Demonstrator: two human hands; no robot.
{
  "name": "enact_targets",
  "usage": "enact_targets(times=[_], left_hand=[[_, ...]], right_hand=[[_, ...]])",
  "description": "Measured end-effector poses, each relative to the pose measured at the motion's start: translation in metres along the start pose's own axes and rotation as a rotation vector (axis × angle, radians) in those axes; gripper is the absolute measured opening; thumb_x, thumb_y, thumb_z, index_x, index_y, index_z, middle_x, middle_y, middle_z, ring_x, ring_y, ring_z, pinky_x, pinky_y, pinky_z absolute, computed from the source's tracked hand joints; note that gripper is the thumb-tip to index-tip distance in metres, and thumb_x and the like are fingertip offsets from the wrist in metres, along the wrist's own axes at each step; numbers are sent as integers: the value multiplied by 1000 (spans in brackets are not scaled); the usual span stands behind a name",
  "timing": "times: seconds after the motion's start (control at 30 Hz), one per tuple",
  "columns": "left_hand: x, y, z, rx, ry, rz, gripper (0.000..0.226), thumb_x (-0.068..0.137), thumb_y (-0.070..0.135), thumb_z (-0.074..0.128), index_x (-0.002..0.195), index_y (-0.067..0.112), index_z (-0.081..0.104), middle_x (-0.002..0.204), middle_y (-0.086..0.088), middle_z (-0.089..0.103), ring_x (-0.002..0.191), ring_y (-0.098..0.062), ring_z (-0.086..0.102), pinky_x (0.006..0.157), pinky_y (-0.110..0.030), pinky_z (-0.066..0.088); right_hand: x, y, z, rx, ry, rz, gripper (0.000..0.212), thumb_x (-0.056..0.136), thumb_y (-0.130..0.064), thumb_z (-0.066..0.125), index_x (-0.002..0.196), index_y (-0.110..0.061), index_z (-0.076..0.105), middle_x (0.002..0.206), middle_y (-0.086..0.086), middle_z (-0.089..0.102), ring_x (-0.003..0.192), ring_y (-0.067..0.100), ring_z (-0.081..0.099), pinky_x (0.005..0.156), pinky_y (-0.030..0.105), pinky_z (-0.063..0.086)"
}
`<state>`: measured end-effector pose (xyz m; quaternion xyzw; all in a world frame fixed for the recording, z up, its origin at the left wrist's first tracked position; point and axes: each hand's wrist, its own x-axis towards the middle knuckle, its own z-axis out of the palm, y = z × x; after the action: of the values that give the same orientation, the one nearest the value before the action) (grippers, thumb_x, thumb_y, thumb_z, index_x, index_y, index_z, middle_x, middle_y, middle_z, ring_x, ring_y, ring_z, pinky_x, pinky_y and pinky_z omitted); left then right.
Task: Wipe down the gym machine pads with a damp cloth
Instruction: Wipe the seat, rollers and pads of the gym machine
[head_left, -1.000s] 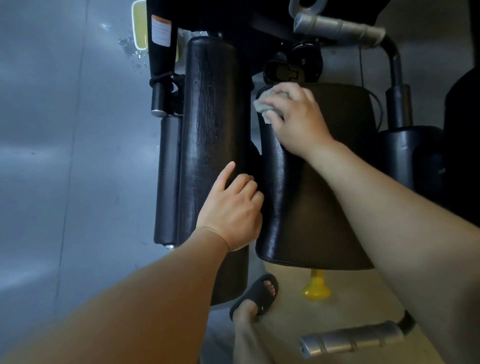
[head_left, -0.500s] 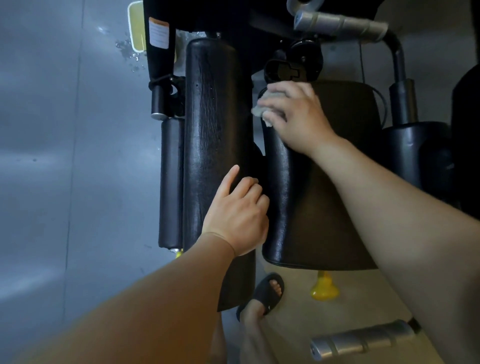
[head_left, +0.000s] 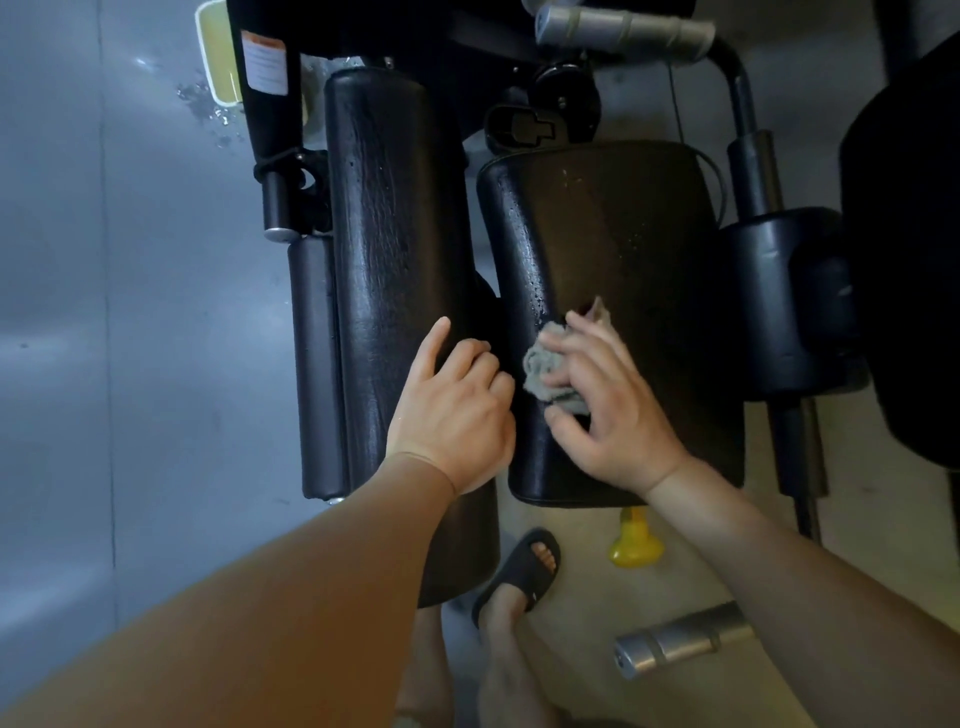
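One cloth (head_left: 550, 376), grey and bunched, grasped in the right grip (head_left: 610, 415): fingers curled over it, thumb below, pressing it to the lower left part of the wide pad (head_left: 623, 234). Wet specks shine along that pad's edge just ahead of the fingertips.

Left grip (head_left: 457, 410) sits just beside the right one, close to the cloth. Its fingers hook over the long pad (head_left: 395, 218) into the narrow gap between the two pads, forefinger lying straight on the black surface (clenched on the pad's edge, nothing else in it).

Pads counted: four.
- Long pad, under the left grip.
- Wide pad, under the right grip.
- One slim roller (head_left: 314, 364), outboard of the left grip, against the long pad's far side.
- One rounded block (head_left: 779, 291), outboard of the right grip.

(Dark mass at the far right edge: cannot tell what it is.)

Open room: most of the wide pad lies bare ahead of the right grip, up to its top edge. Its bottom edge is just behind the wrist.

Metal handles: two, one (head_left: 623, 28) far ahead of both grips, one (head_left: 680, 644) behind them by the right forearm. One yellow knob (head_left: 635, 545) below the wide pad's bottom edge. One sandalled foot (head_left: 524, 566) between the forearms. Grey wall (head_left: 130, 312) well out from the left grip.
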<state>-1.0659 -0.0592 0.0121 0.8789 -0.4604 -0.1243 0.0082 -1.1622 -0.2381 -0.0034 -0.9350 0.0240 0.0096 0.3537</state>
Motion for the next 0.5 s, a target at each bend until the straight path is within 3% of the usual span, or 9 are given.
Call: enact_targets(times=[0.2, 0.4, 0.5], left_hand=[[0, 2, 0, 29, -1, -9, 39, 93, 35, 39, 94, 18, 74, 104, -2, 70, 126, -27, 54, 124, -56, 14], [0, 4, 2, 69, -37, -20, 43, 94, 37, 36, 100, 19, 75, 108, 1, 70, 130, -26, 52, 124, -57, 12], [0, 4, 2, 84, -46, -23, 42, 95, 37, 37, 99, 19, 75, 107, 1, 70, 129, -26, 52, 124, -57, 12]], right_hand=[[1, 15, -1, -86, 3, -73, 15, 89, -4, 63, 104, -3, 65, 145, 12, 54, 148, 32, 36, 126, 42, 22], [73, 33, -8, -76, 289, 171, 23, 95, -13, 56, 116, -15, 66, 143, -1, 60, 140, 27, 43, 119, 48, 30], [68, 25, -4, -109, 303, 231, 30, 96, -20, 58, 124, -22, 66, 143, -10, 60, 124, 23, 50, 103, 36, 36]])
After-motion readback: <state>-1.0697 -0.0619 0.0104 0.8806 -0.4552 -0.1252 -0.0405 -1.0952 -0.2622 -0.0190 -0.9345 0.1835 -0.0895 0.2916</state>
